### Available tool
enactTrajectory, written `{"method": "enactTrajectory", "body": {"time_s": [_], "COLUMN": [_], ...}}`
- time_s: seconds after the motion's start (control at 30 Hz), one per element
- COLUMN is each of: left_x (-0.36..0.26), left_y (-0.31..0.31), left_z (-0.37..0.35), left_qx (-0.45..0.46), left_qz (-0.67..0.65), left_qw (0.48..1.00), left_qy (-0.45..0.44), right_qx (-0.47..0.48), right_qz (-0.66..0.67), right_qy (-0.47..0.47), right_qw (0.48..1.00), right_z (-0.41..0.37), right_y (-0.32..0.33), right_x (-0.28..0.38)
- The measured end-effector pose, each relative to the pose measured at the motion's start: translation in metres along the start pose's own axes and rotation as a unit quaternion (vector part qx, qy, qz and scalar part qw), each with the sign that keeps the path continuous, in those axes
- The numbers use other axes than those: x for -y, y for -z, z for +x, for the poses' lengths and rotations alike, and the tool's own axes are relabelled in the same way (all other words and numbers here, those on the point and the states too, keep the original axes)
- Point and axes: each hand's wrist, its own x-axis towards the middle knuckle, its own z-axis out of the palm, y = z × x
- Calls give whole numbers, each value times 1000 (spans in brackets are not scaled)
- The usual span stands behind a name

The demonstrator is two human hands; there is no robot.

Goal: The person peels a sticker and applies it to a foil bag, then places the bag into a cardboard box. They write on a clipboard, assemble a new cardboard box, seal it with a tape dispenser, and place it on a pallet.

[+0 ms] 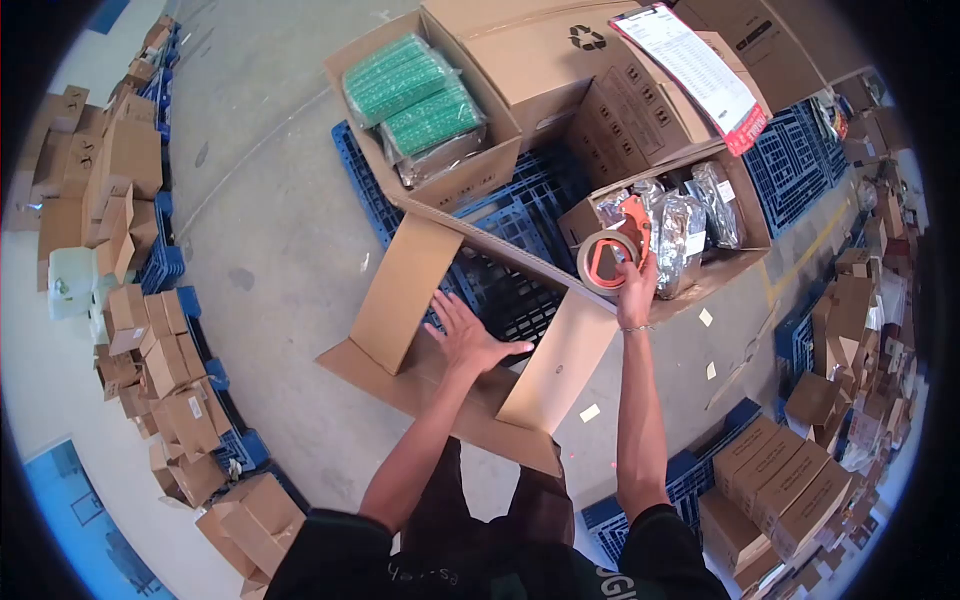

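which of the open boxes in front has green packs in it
The open box beyond the left hand, upper left of the group: green packs lie inside. The carton by the right hand holds silvery packets instead.

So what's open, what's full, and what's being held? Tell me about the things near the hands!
Left hand: empty, fingers spread.
Right hand: closed around the tape dispenser.
Tape dispenser: held, with a roll of tape on it.
Nearest box: open, flaps apart.
Box of green packs: open, filled.
Box of silvery packs: open, holding several packs.
Printed sheet: lying print side up.
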Motion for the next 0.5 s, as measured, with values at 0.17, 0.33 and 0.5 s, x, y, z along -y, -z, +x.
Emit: {"method": "enactTrajectory", "body": {"time_s": [0.17,0.33,0.5], "left_x": [27,39,120], "left_y": [-133,-64,-116], "left_z": [27,-20,50], "left_qx": [115,-175,-11], "left_qz": [64,3,2], "left_qw": [989,981,1000], "left_qy": [66,-79,1], "right_qx": [-37,-64,-48], "right_qz": [-29,-81,-84], "right_qy": [13,119,50], "right_qw": [999,987,994], "right_z": [-33,-35,-40], "right_y": [-2,-12,-14], "right_x": [-2,-3,6]}}
